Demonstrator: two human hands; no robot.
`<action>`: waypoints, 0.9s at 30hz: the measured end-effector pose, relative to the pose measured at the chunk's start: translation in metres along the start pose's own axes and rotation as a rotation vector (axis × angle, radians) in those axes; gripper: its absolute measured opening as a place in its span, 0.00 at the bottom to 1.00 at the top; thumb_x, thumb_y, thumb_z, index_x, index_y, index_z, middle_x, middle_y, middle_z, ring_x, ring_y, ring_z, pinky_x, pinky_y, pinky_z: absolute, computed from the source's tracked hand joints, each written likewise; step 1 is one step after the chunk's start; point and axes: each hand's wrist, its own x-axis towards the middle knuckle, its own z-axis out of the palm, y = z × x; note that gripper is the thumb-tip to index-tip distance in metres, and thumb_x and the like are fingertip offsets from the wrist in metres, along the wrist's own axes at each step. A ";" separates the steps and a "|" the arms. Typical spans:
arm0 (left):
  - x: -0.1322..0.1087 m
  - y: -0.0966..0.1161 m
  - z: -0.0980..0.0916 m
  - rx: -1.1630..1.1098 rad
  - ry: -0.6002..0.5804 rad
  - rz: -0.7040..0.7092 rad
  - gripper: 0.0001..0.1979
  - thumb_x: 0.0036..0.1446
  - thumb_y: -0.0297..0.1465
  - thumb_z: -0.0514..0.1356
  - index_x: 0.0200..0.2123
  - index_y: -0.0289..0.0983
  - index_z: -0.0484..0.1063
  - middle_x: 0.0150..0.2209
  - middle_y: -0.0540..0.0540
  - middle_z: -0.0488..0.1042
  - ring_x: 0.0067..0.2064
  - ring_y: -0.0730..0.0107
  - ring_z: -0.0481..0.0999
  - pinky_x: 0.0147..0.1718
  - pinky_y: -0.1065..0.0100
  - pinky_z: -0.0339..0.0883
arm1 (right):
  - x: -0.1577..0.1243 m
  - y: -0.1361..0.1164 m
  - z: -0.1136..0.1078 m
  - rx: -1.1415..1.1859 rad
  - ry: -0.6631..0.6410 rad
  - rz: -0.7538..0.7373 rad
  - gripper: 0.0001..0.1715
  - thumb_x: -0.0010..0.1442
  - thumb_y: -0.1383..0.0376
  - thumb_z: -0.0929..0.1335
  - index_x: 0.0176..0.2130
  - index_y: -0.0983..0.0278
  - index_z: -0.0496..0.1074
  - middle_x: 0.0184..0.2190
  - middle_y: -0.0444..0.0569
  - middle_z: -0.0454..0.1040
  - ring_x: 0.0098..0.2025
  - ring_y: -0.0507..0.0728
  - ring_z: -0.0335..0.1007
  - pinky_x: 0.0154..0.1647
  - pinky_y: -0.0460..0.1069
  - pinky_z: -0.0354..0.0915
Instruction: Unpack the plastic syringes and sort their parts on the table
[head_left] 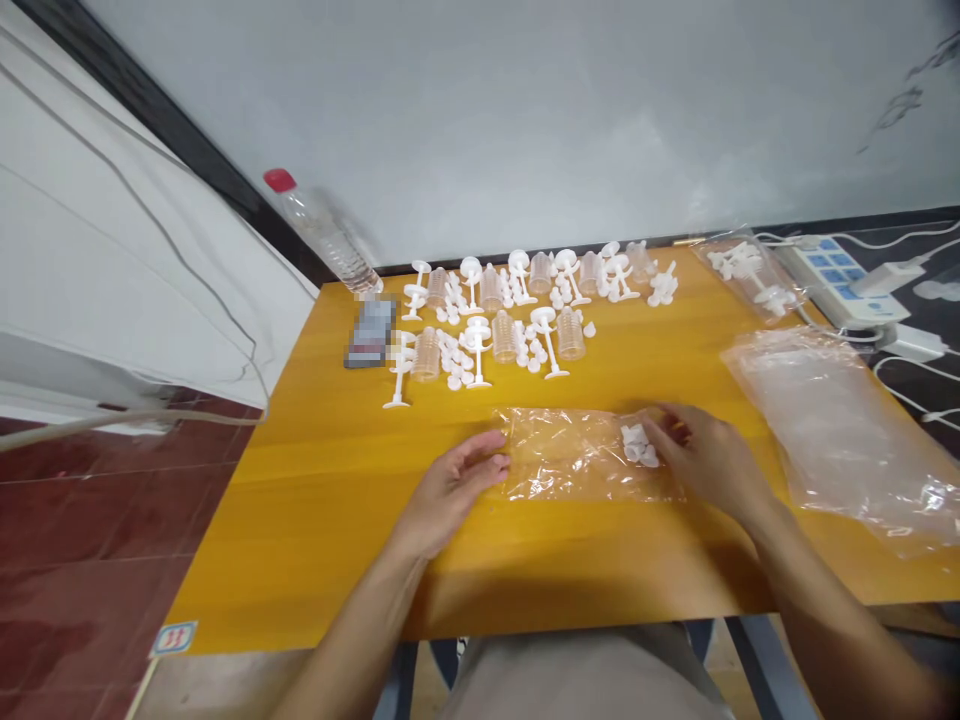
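A clear plastic bag (562, 455) lies flat on the yellow table (300, 520), with several small white pieces (639, 447) inside its right end. At the bag's left edge is my left hand (457, 485), its thumb and fingers apart around the edge. My right hand (701, 455) rests at the bag's right end beside the white pieces, fingers curled; whether they pinch the film is hidden. Beyond the bag stand two rows of clear ribbed cylinders (504, 337), white plungers (550, 342) and small white caps (454, 360).
Empty clear bags (847, 430) are stacked at the right. Behind them lie a filled bag (754, 275) and a power strip (840, 285) with cables. A bottle with a red cap (330, 240) and a blurred dark flat object (371, 333) are at the back left.
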 end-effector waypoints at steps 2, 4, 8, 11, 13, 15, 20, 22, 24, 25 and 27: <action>0.005 0.001 0.007 -0.072 0.005 -0.068 0.30 0.51 0.42 0.75 0.55 0.37 0.76 0.55 0.39 0.79 0.49 0.64 0.81 0.48 0.64 0.75 | -0.016 -0.001 0.007 0.069 0.005 0.018 0.24 0.67 0.49 0.67 0.49 0.63 0.79 0.32 0.49 0.79 0.32 0.57 0.75 0.36 0.51 0.67; 0.009 0.003 0.013 -0.024 0.003 -0.137 0.28 0.48 0.40 0.76 0.51 0.36 0.78 0.48 0.40 0.83 0.42 0.69 0.81 0.38 0.70 0.73 | -0.021 -0.002 0.014 0.201 0.034 0.094 0.26 0.65 0.49 0.68 0.53 0.64 0.78 0.34 0.49 0.80 0.34 0.57 0.76 0.38 0.51 0.69; 0.007 0.010 0.014 0.097 -0.081 -0.096 0.16 0.49 0.39 0.75 0.39 0.36 0.84 0.42 0.42 0.85 0.42 0.65 0.82 0.41 0.68 0.74 | -0.016 0.000 0.019 0.602 -0.012 0.323 0.33 0.59 0.44 0.72 0.54 0.64 0.78 0.36 0.50 0.81 0.35 0.58 0.77 0.36 0.51 0.72; 0.006 0.016 0.004 -0.085 -0.261 -0.055 0.13 0.49 0.36 0.75 0.39 0.38 0.86 0.51 0.39 0.83 0.54 0.54 0.81 0.57 0.55 0.72 | -0.012 0.003 0.017 0.889 -0.088 0.428 0.33 0.55 0.42 0.75 0.48 0.64 0.80 0.36 0.50 0.81 0.34 0.57 0.78 0.37 0.50 0.74; 0.010 0.017 -0.001 -0.161 -0.371 -0.064 0.14 0.50 0.36 0.75 0.40 0.38 0.86 0.55 0.39 0.81 0.56 0.49 0.80 0.59 0.49 0.71 | -0.007 0.003 0.012 0.906 -0.088 0.423 0.32 0.52 0.42 0.76 0.43 0.65 0.80 0.33 0.49 0.80 0.32 0.56 0.77 0.36 0.50 0.75; 0.017 0.015 -0.002 -0.041 -0.434 -0.022 0.14 0.52 0.36 0.74 0.41 0.38 0.86 0.57 0.38 0.79 0.59 0.48 0.78 0.62 0.49 0.69 | 0.000 -0.003 0.002 0.795 -0.055 0.376 0.31 0.53 0.42 0.76 0.39 0.66 0.80 0.27 0.48 0.78 0.28 0.55 0.75 0.32 0.49 0.74; 0.035 0.005 0.007 0.040 -0.418 -0.026 0.23 0.52 0.39 0.75 0.51 0.39 0.83 0.59 0.39 0.78 0.57 0.53 0.80 0.63 0.51 0.68 | 0.016 -0.023 -0.033 0.555 0.022 0.214 0.33 0.61 0.43 0.71 0.52 0.65 0.78 0.30 0.49 0.78 0.27 0.55 0.77 0.30 0.48 0.74; 0.037 0.000 0.010 -0.031 -0.373 -0.046 0.26 0.51 0.41 0.75 0.52 0.38 0.82 0.58 0.38 0.79 0.54 0.55 0.82 0.61 0.52 0.70 | 0.017 -0.025 -0.040 0.431 -0.032 0.173 0.36 0.64 0.45 0.69 0.62 0.63 0.71 0.33 0.49 0.79 0.27 0.54 0.77 0.30 0.48 0.73; 0.037 -0.004 0.013 0.033 -0.338 -0.012 0.26 0.53 0.42 0.74 0.52 0.37 0.81 0.55 0.38 0.81 0.54 0.55 0.82 0.60 0.53 0.70 | 0.015 -0.023 -0.041 0.308 -0.093 0.171 0.38 0.66 0.49 0.68 0.68 0.63 0.66 0.32 0.48 0.79 0.24 0.53 0.75 0.28 0.47 0.71; 0.037 -0.006 0.014 0.102 -0.319 0.029 0.25 0.54 0.42 0.73 0.52 0.37 0.81 0.53 0.39 0.82 0.54 0.55 0.81 0.61 0.53 0.70 | 0.015 -0.022 -0.040 0.274 -0.101 0.180 0.38 0.66 0.51 0.68 0.69 0.63 0.64 0.31 0.47 0.79 0.23 0.53 0.74 0.27 0.47 0.71; 0.036 -0.010 0.015 0.258 -0.257 0.170 0.22 0.57 0.42 0.71 0.51 0.37 0.82 0.54 0.39 0.82 0.56 0.54 0.80 0.61 0.53 0.70 | 0.015 -0.022 -0.039 0.250 -0.079 0.196 0.37 0.66 0.53 0.67 0.69 0.62 0.63 0.30 0.45 0.78 0.22 0.52 0.73 0.25 0.47 0.69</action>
